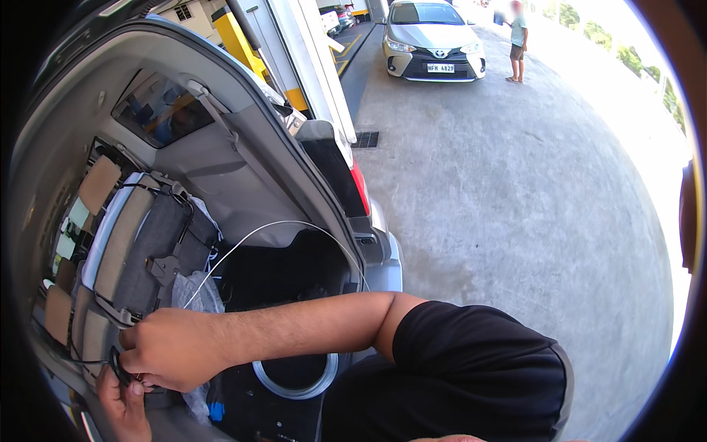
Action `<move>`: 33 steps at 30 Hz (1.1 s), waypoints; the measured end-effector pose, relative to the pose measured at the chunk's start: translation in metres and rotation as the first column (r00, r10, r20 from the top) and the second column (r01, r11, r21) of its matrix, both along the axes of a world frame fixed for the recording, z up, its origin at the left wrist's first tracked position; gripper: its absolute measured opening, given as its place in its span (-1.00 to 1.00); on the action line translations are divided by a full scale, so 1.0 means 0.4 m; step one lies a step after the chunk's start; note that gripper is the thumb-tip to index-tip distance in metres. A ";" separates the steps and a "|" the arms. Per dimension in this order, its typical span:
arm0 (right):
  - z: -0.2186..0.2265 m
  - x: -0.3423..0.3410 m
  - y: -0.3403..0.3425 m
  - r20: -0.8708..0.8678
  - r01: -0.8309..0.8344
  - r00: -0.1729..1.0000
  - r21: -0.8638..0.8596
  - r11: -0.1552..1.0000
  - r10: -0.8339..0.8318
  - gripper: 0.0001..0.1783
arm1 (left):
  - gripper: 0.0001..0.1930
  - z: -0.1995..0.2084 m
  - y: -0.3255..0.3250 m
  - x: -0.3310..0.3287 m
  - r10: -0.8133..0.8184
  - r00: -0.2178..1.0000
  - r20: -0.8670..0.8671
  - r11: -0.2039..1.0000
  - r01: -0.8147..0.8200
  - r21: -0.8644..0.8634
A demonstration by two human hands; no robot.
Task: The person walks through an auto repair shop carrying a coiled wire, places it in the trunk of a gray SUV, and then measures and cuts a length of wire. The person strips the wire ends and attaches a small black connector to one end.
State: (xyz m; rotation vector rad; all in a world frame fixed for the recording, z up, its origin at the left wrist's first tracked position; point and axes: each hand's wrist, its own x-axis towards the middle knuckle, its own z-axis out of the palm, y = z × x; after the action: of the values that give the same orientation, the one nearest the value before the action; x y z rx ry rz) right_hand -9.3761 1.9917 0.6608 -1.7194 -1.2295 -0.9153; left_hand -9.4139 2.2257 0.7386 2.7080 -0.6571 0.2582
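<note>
At the lower left, my right hand (177, 350) reaches across the open cargo area of a vehicle, fingers curled in a pinch. Just below it my left hand (124, 407) meets it, thumb and fingers closed together. Between them is a black cable (115, 362), bent in a small loop; its exact end is hidden by my fingers. A thin pale wire (283, 222) arcs from behind my right wrist over the cargo floor to the rear opening. Beneath my forearm lies a coil of silvery wire (296, 395).
Folded grey-beige seats (121, 250) stand to the left, with clear plastic wrapping (199, 292) beside them. A small blue piece (216, 411) lies on the dark cargo floor (280, 269). Outside are a silver car (434, 40) and a standing person (518, 44) on the concrete.
</note>
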 end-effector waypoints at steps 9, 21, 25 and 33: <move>-0.019 -0.006 0.026 0.130 0.154 0.977 0.104 0.983 -0.167 -0.69 | -0.60 0.053 -0.048 -0.013 -0.091 0.987 -0.129 0.995 0.095 0.020; -0.026 0.018 0.026 0.145 0.169 0.974 0.045 0.985 -0.174 -0.72 | -0.48 0.057 -0.056 0.003 0.074 0.976 -0.205 0.997 -0.068 0.032; -0.030 0.020 0.036 0.049 0.189 0.980 0.078 0.979 -0.193 -0.72 | -0.39 0.036 -0.089 -0.017 0.170 0.982 -0.083 0.985 -0.170 0.002; -0.016 0.000 0.019 -0.118 0.015 0.993 0.109 0.994 -0.002 -0.77 | -0.39 0.009 -0.062 -0.019 0.066 0.996 0.064 0.998 -0.066 0.008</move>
State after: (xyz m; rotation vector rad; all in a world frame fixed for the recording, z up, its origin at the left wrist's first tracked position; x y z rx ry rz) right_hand -9.3761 1.9991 0.6542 -1.6678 -1.0759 -0.8573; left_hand -9.4216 2.2011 0.7422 2.7443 -0.5887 0.3597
